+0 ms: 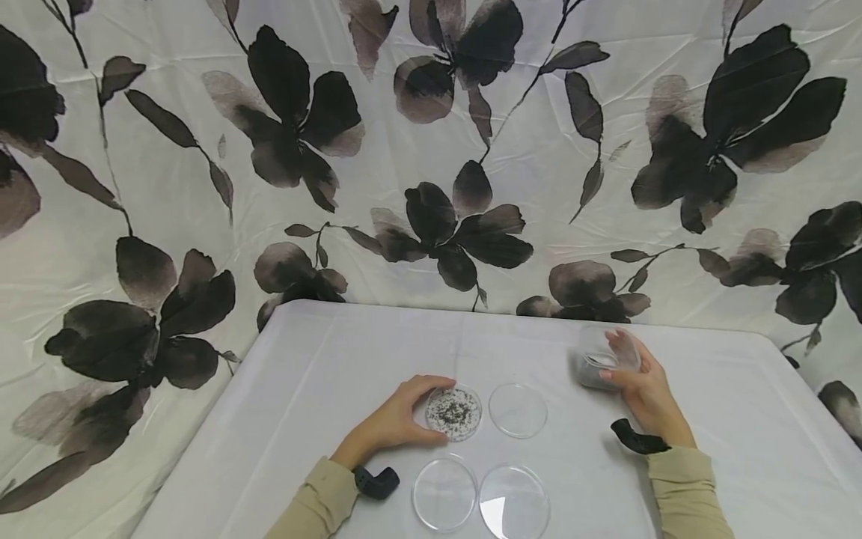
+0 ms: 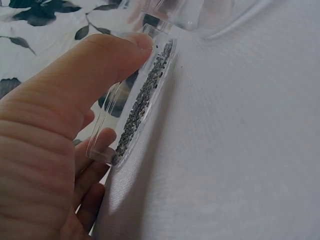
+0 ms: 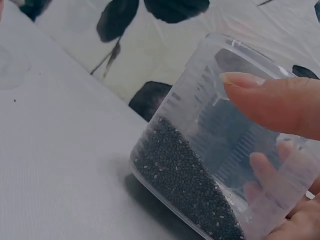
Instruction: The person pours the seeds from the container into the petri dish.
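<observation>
My left hand (image 1: 397,418) holds a clear petri dish (image 1: 454,413) by its rim, thumb on one side and fingers on the other. Small dark seeds (image 2: 142,102) lie scattered over the dish's white bottom. Off to the right, my right hand (image 1: 648,391) grips a clear plastic container (image 1: 595,363) at the table's far right. In the right wrist view the container is tilted, with its lower corner close over the tabletop. Dark seeds (image 3: 180,182) fill its lower part, and graduation marks show on its wall.
Beside the seeded dish lies a clear round dish piece (image 1: 518,411). Two more clear round pieces, one on the left (image 1: 444,495) and one on the right (image 1: 515,502), sit nearer the front. White cloth covers the table (image 1: 377,340); a floral curtain (image 1: 377,150) hangs behind it.
</observation>
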{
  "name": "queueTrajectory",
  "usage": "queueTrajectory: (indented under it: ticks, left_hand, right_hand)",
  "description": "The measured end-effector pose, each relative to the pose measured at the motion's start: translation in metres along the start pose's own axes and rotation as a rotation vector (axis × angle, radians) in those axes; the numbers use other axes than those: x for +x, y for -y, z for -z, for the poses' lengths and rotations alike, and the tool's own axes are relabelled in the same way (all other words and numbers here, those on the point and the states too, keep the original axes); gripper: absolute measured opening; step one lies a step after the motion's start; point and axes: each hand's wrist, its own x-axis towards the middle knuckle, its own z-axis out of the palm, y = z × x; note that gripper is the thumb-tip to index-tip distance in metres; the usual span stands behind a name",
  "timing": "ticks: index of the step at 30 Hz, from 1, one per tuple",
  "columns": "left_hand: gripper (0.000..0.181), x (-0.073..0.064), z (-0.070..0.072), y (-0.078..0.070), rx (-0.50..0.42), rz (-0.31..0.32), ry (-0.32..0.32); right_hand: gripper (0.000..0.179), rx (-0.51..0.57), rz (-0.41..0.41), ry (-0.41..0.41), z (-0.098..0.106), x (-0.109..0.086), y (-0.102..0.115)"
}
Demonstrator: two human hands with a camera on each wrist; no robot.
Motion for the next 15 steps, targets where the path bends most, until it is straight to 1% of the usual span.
queueTrajectory:
  ticks: [3, 6, 9, 12, 15]
  left_hand:
    - [0.085, 0.0, 0.0, -0.001, 0.002, 0.0, 0.003]
    - [0.085, 0.0, 0.0, -0.001, 0.0, -0.001, 0.004]
    - [0.085, 0.001, 0.0, -0.002, -0.002, -0.001, 0.006]
    - [0.085, 0.001, 0.0, -0.002, 0.003, -0.001, 0.006]
    - [0.084, 0.001, 0.0, -0.002, 0.005, -0.004, 0.0]
  right_hand:
    - [0.077, -0.007, -0.012, -0.003, 0.002, -0.001, -0.001]
    - [0.081, -0.016, -0.016, 0.012, 0.005, -0.001, -0.002]
    - [0.084, -0.002, -0.007, 0.031, 0.008, -0.003, -0.003]
    - [0.085, 0.056, 0.022, 0.052, 0.01, -0.004, -0.005]
    - [0.086, 0.163, 0.057, 0.085, 0.014, -0.005, -0.008]
